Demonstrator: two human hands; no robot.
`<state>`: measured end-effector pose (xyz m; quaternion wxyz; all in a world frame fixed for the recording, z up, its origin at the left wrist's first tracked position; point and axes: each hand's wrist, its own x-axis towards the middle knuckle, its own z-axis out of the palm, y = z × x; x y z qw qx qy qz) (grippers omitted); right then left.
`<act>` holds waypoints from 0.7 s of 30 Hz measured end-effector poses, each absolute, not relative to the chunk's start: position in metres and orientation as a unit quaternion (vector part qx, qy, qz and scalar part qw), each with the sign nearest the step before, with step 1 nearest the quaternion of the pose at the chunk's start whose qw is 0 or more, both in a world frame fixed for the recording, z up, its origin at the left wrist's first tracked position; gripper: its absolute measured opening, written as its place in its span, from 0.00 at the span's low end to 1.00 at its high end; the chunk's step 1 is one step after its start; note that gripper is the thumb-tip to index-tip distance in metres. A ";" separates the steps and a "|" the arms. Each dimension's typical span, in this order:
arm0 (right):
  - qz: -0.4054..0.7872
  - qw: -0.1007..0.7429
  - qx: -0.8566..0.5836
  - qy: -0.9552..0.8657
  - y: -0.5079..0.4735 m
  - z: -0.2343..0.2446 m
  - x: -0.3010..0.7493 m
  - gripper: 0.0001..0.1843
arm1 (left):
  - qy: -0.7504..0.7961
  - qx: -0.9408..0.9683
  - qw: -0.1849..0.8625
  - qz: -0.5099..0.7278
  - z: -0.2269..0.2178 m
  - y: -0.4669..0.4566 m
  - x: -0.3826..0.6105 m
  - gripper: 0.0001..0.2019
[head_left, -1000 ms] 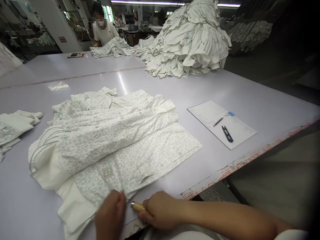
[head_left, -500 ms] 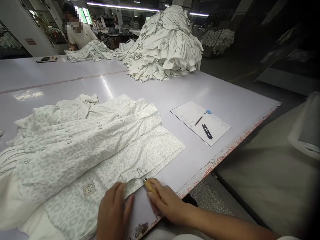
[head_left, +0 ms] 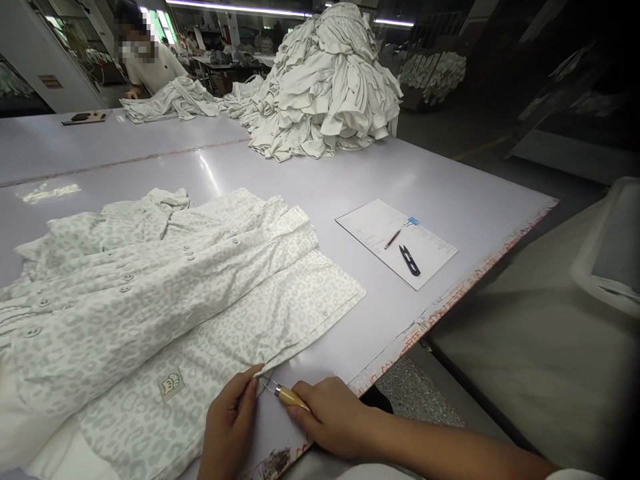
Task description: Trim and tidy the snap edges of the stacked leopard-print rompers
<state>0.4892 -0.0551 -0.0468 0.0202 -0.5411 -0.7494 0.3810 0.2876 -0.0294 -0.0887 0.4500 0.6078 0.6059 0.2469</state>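
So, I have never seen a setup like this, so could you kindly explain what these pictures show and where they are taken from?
No machine here: these are a person's two hands, seen by one head-worn camera looking forward and down. On the pale work table lies a buttoned leopard-print shirt. The left hand pinches its edge, and the right hand holds a wooden-handled tool with a small metal tip. Further off are a paper sheet bearing a pencil and black thread snips, a large garment pile, and a co-worker.

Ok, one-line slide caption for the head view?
Left hand pinches leopard-print shirt hem; right hand holds wooden-handled tool.
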 end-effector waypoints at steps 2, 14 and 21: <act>0.378 0.009 -0.544 -0.750 -0.055 -0.046 0.486 0.22 | 0.615 0.601 0.446 0.250 -0.093 -0.030 0.287 0.19; 0.395 0.001 -0.559 -0.729 -0.041 -0.047 0.478 0.28 | 0.470 0.811 0.245 0.247 -0.110 -0.050 0.287 0.17; 0.366 -0.100 -0.501 -0.778 -0.054 -0.042 0.499 0.25 | 0.540 0.777 0.237 0.219 -0.101 -0.053 0.292 0.09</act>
